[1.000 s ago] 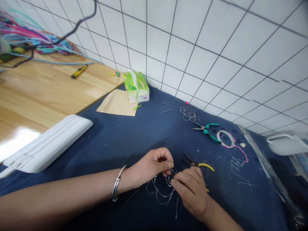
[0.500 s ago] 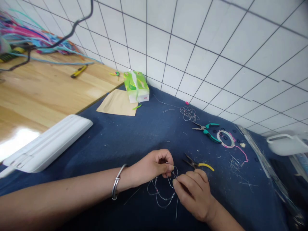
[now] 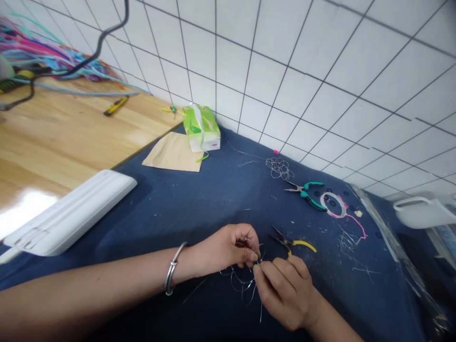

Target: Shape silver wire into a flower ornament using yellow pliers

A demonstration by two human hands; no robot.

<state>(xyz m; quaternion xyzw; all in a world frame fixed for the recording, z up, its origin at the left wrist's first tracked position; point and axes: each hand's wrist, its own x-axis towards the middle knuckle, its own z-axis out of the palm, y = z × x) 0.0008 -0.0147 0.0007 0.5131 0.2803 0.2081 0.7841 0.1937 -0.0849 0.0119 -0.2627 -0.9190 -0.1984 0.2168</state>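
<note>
Thin silvery wire, bent into several loops with small pinkish beads, hangs below my two hands. My left hand, with a silver bangle at its wrist, pinches the wire between thumb and fingers. Close beside it, my right hand grips the wire too, its fingers curled and their tips nearly meeting the left thumb. The exact spot each hand holds is partly hidden by the fingers. Just beyond the right hand lie yellow-handled pliers, one handle partly covered by that hand.
Teal-handled pliers lie near a white ring-shaped spool with pink cord. A looped wire piece rests by the tiled wall. Wire scraps lie at right. A tissue pack, brown paper and white power strip are leftward.
My left hand has tilted slightly downward and the fingertips of both hands have come closer together. The wire loops have shifted and bunched under the hands.
</note>
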